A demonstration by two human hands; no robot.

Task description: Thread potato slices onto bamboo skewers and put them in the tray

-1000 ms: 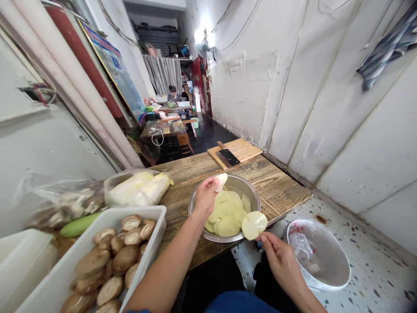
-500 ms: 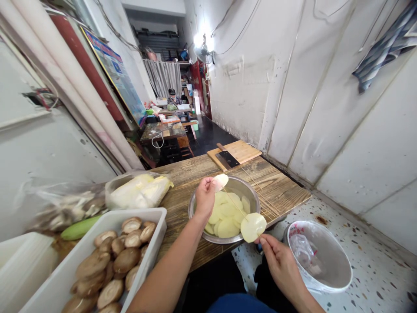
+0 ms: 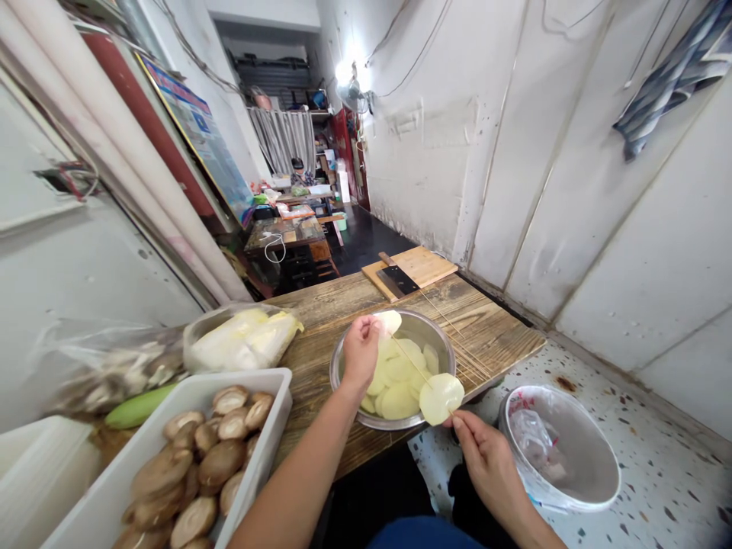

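Observation:
My left hand (image 3: 362,352) pinches a thin pale potato slice (image 3: 390,323) above the far left of a metal bowl. In my right hand (image 3: 479,446) is the lower end of a thin wooden skewer (image 3: 412,360), which slants up and left over the bowl. Another potato slice (image 3: 441,399) is threaded on it, close to my right fingers. The skewer's upper end meets the slice in my left hand; whether it has pierced through I cannot tell. Many loose potato slices (image 3: 399,391) fill the metal bowl (image 3: 449,335).
Several skewers (image 3: 472,360) lie right of the bowl. Behind sits a cleaver (image 3: 399,280) on a cutting board (image 3: 426,264). Left are a white bin (image 3: 284,381) of mushrooms (image 3: 220,461), bagged cabbage (image 3: 243,335) and a green vegetable (image 3: 137,404). A lined bucket (image 3: 600,465) stands on the floor.
My right hand and the threaded slice have shifted slightly left. The slice in my left hand tilts a little differently. Both hands keep their hold.

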